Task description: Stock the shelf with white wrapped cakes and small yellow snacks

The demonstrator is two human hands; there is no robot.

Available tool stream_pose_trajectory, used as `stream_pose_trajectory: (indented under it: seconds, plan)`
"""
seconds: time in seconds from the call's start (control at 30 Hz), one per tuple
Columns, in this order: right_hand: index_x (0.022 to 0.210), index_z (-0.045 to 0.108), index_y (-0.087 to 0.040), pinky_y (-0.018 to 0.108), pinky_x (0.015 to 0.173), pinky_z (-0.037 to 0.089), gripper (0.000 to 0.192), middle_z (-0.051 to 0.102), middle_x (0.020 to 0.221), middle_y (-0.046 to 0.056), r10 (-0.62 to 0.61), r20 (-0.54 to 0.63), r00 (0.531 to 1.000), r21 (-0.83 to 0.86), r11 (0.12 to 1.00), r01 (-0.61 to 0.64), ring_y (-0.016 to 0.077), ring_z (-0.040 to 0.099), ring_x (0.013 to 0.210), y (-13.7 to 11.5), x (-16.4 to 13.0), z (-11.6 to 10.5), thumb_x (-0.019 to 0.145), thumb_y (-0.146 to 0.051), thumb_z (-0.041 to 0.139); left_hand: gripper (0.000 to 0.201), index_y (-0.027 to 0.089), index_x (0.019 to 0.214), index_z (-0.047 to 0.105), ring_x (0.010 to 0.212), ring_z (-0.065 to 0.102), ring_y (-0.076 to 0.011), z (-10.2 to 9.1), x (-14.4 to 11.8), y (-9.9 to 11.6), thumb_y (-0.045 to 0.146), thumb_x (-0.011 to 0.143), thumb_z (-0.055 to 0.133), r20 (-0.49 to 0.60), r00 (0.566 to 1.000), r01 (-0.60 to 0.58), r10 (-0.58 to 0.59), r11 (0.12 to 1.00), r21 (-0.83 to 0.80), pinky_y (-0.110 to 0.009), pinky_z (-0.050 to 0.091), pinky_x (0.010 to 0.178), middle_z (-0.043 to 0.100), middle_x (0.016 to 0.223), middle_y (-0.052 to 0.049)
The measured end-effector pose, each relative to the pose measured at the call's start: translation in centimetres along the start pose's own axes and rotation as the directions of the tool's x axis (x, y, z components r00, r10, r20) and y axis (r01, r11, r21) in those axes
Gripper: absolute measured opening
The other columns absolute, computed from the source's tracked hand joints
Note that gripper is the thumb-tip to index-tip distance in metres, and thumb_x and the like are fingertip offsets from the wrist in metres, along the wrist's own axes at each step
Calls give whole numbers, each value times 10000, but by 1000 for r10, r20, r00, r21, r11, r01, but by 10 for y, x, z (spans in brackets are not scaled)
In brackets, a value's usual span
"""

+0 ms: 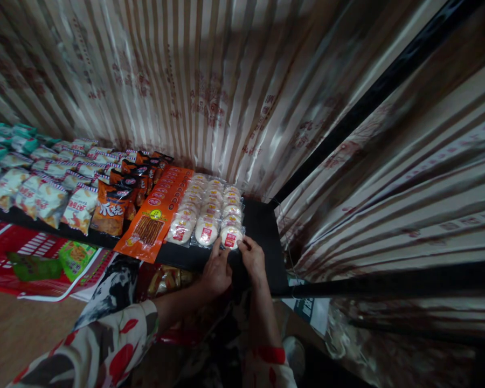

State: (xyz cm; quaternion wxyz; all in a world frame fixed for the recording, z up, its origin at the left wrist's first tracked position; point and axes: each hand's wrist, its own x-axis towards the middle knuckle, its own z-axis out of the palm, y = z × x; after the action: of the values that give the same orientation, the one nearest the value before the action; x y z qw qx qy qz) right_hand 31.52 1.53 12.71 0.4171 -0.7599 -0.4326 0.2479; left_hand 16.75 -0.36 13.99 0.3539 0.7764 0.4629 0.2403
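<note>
At the near end of the rightmost row lies a clear packet with a round white rice cracker [230, 237] and a red label. My left hand [217, 271] has its fingertips at the packet's lower left edge. The fingers of my right hand [252, 258] pinch its right edge. Two more rows of the same packets, with a front cracker packet [206, 231] in the middle row, overlap back toward the curtain. Left of them, a long orange bag of brown sticks [147, 230] lies flat on the black shelf [262, 229].
Orange-and-black snack bags [108, 209], white snack bags [80, 207] and green bags [24, 144] fill the shelf's left side. Below stands a red basket [36, 242] with a green packet inside. A striped curtain [210, 81] hangs behind, and a black pole [347, 124] slants at right.
</note>
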Motion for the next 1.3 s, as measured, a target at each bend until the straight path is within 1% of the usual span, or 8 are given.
stream_pose_trajectory:
  seconds: [0.17,0.3,0.43,0.6,0.8,0.97,1.13,1.3]
  plan:
    - [1022,690,-140,320,788,496,444,672,1041,119,37,-14,999,-21,999,-37,215,634,858,-7,2,1,712,-427,554,562,75,1279,479,1252,460,-257,1,2,0,44,718,467,2,1000,2,-2,1000,4,-386,358,1105,240,1501,-166]
    - [1037,689,-126,301,789,493,443,676,1036,120,36,-26,999,-44,998,-37,206,634,854,-10,3,3,725,-410,551,566,69,1287,477,1252,464,-258,2,3,0,44,722,470,13,1000,15,-15,1000,14,-387,356,1108,237,1507,-171]
    - [1027,695,-144,295,799,483,401,683,1012,109,1,-45,999,-110,994,-6,187,632,824,-8,4,5,753,-387,533,549,68,1283,486,1274,444,-233,2,3,0,50,736,458,21,1000,20,-21,998,58,-354,350,1112,254,1505,-155]
    - [1039,693,-150,279,783,473,376,690,973,101,-41,-57,998,-143,989,33,178,624,809,-7,3,7,775,-357,523,544,69,1290,494,1282,437,-219,-2,5,4,71,748,454,40,997,58,-62,994,90,-311,337,1117,255,1507,-147]
    - [1077,677,-119,289,801,462,413,679,984,119,-80,-95,992,-195,979,60,190,616,831,-11,1,9,785,-353,504,559,51,1294,486,1337,370,-233,-2,5,3,68,735,464,51,997,52,-57,995,90,-312,352,1108,221,1521,-157]
    - [1088,671,-115,287,792,462,430,685,955,110,-64,-99,993,-176,983,46,192,617,827,-8,3,13,777,-364,507,556,35,1305,470,1373,307,-235,-2,6,1,81,751,448,62,997,36,-44,992,123,-323,315,1132,236,1515,-165]
    - [1088,667,-112,284,768,464,436,676,958,111,-72,-122,990,-182,982,49,187,614,800,-7,2,16,776,-364,496,571,49,1300,473,1396,252,-237,-1,4,2,78,729,459,58,997,38,-47,990,139,-327,268,1156,234,1523,-138]
    - [1089,663,-115,280,757,465,443,668,972,108,-61,-113,992,-177,983,41,180,612,783,-8,1,16,775,-375,488,613,25,1326,445,1402,232,-259,-3,4,6,75,715,462,86,995,39,-50,991,129,-339,243,1163,205,1527,-165]
